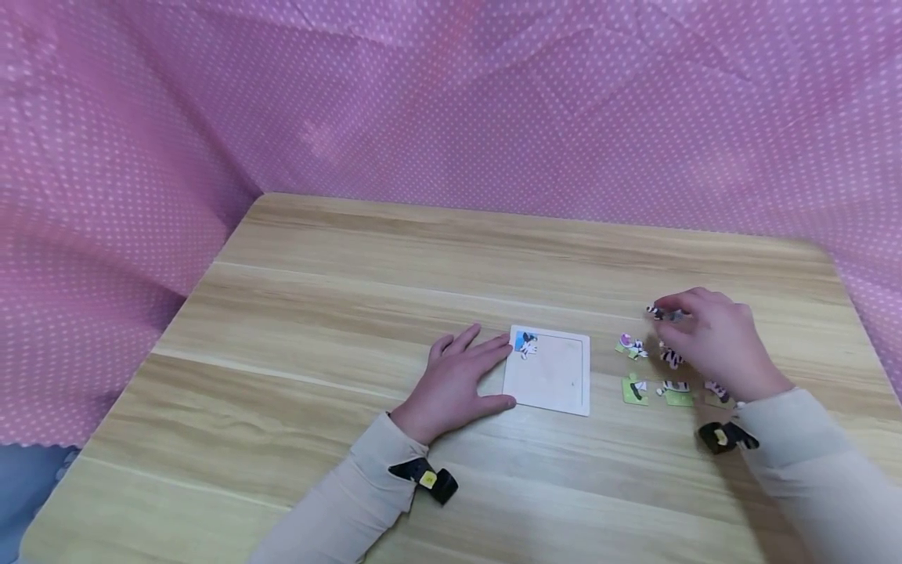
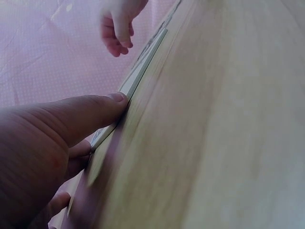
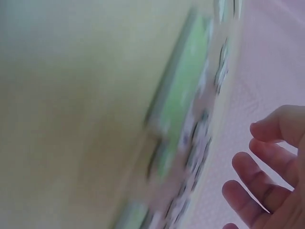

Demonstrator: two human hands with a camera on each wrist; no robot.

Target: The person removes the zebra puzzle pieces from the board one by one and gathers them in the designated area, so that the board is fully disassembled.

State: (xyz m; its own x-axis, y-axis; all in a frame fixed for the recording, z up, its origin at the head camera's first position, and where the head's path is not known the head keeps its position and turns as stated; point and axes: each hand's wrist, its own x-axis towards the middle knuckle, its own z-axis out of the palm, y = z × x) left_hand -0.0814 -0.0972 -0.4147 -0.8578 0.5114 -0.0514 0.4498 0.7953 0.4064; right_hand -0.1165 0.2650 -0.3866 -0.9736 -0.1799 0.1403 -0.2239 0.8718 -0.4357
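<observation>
My left hand (image 1: 461, 384) rests beside a white square puzzle board (image 1: 546, 380), fingers spread, fingertips right at its left edge. In the left wrist view the thumb (image 2: 102, 112) touches the board's edge (image 2: 143, 67). One puzzle piece (image 1: 525, 345), blue with black and white, sits in the board's upper left corner. Over the loose pieces hovers my right hand (image 1: 715, 337), fingers loosely bent, above the table in the right wrist view, nothing between thumb and fingers. Its fingertips overlap a black-and-white piece (image 1: 662, 313) in the head view. The palm partly hides another striped piece (image 1: 671, 356).
More loose puzzle pieces lie right of the board: a purple-and-green one (image 1: 630, 346), a green one (image 1: 635, 389), a striped green one (image 1: 676, 392) and one (image 1: 717, 392) by the right wrist. A pink dotted cloth (image 1: 451, 117) hangs behind the wooden table (image 1: 317, 313).
</observation>
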